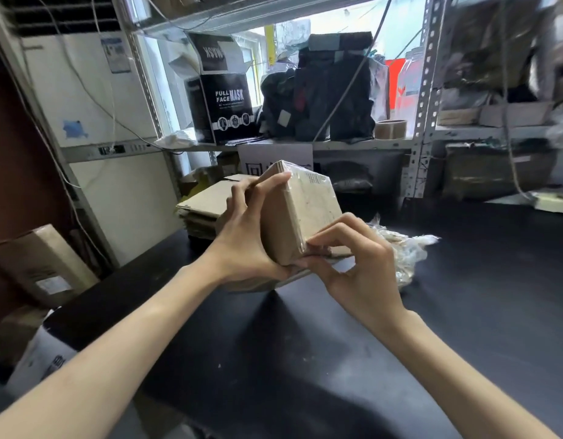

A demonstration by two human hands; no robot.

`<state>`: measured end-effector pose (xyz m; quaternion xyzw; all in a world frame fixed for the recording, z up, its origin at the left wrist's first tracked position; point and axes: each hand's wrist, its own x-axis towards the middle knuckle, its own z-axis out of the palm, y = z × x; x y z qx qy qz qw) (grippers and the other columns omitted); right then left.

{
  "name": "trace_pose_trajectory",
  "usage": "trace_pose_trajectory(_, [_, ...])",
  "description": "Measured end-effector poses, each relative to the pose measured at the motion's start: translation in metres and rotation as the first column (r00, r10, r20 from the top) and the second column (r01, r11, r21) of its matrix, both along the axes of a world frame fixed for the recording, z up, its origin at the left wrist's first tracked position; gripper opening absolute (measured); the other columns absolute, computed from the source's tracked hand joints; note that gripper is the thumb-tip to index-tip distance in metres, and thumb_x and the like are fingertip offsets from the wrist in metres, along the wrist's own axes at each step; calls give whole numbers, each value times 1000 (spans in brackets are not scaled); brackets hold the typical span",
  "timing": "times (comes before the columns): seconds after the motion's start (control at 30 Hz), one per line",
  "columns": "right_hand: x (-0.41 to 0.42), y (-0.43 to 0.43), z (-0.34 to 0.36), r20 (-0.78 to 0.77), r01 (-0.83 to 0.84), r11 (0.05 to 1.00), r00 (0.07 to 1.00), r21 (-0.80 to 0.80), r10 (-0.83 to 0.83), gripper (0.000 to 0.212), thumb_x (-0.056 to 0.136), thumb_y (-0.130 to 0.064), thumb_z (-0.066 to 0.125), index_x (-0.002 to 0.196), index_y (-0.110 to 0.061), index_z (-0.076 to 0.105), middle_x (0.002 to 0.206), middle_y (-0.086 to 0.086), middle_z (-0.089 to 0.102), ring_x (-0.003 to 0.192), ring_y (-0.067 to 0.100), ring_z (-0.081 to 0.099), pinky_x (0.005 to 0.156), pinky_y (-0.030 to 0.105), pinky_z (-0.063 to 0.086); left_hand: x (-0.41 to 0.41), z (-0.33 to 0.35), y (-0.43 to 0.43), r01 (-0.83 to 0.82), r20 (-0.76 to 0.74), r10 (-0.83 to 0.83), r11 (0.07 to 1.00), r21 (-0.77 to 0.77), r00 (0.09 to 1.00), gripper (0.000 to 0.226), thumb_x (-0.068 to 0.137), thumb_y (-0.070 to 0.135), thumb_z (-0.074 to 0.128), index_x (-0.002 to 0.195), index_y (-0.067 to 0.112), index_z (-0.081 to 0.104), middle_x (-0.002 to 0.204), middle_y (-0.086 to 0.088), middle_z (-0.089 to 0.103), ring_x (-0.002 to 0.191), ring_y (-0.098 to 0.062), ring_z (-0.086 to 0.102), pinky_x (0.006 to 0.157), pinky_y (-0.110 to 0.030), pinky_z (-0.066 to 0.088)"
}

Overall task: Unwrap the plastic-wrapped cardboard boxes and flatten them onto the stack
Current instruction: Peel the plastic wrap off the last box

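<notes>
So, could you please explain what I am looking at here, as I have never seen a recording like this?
There is no machine here. A person wears one wide camera on the head, looking forward and down, so the two bare arms reaching in are their own. The left hand grips the side of a bundle of cardboard boxes sealed in clear plastic, held over the black table. The right hand pinches the bundle's lower corner, probably to start tearing the plastic. Behind the left hand lies a stack of flattened boxes, and to the right lies a crumpled wrap. The shelf behind holds a mask box and other goods.
</notes>
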<state>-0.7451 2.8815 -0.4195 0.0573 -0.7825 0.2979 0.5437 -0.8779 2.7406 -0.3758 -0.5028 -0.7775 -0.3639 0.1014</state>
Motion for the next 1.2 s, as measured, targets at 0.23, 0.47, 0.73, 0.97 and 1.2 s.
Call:
trace_pose_trajectory(0.23, [-8,11,24,271,-166,986,949,-9,163,22,80,-45,65,77,-26,54,84,-12,52,87,18,48,78,24,41,-4,-1,-4,-30,31,30,1000,4,999,125,36,55,82,141,66,14,139,10,17,136,-26,29,113,-56,38])
trace_pose_trajectory(0.47, [-4,9,33,273,-77,989,961,126,40,25,85,-41,63,78,-21,51,72,-21,50,69,3,48,63,16,37,-12,2,-6,-40,57,41,999,-19,998,128,37,53,83,142,66,12,140,9,17,137,-27,26,111,-60,38])
trace_pose_trajectory(0.73, [-7,-5,16,238,9,999,971,36,-18,77,67,-25,90,134,-20,52,144,-1,35,121,-4,42,100,9,36,-19,4,-7,-56,131,52,998,22,990,126,32,57,84,135,74,13,135,11,19,138,-25,27,114,-55,37])
trace_pose_trajectory(0.97, [-6,18,25,285,-40,999,958,31,29,36,71,-16,86,105,-14,72,105,0,62,98,19,61,85,38,51,-18,5,-9,-26,162,23,999,20,986,125,33,50,81,136,72,13,136,8,19,136,-23,25,114,-56,37])
trace_pose_trajectory(1.2, [-3,27,22,227,31,991,972,132,-61,15,78,-7,77,76,-13,64,80,-6,59,77,17,53,69,35,46,-18,6,-6,19,138,-16,1000,-20,990,124,35,49,79,137,71,13,139,10,17,137,-24,27,115,-54,36])
